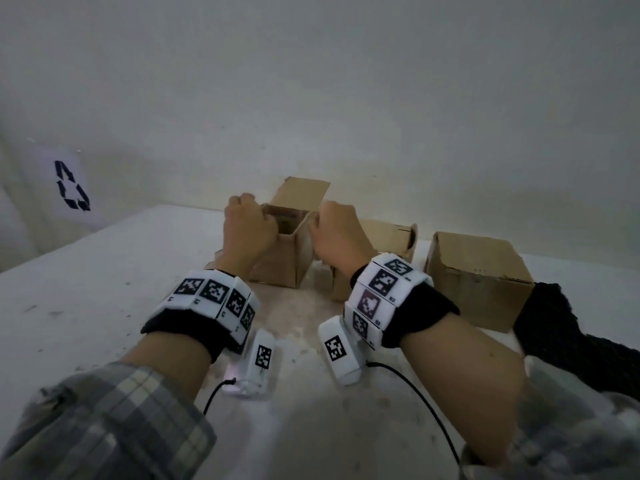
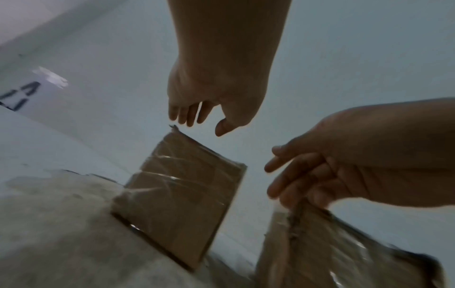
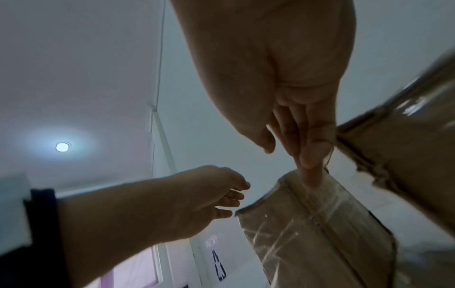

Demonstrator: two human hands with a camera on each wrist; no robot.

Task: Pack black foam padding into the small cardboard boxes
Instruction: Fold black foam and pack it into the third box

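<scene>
A small open cardboard box (image 1: 282, 263) stands mid-table with its back flap raised. My left hand (image 1: 247, 223) is at the box's left rim. In the left wrist view its fingers (image 2: 183, 117) hang relaxed just above a taped flap (image 2: 182, 191) and hold nothing. My right hand (image 1: 334, 230) is at the right rim. There its straight fingers (image 3: 311, 171) touch the edge of another taped flap (image 3: 315, 224), with the thumb apart. Black foam padding (image 1: 568, 334) lies at the far right, beside my right forearm. The inside of the box is mostly hidden.
A second brown box (image 1: 389, 237) sits behind my right hand, and a closed one (image 1: 478, 275) stands further right. The white table (image 1: 104, 289) is speckled with dark crumbs. A wall rises close behind the boxes, with a recycling symbol (image 1: 71, 185) at the left.
</scene>
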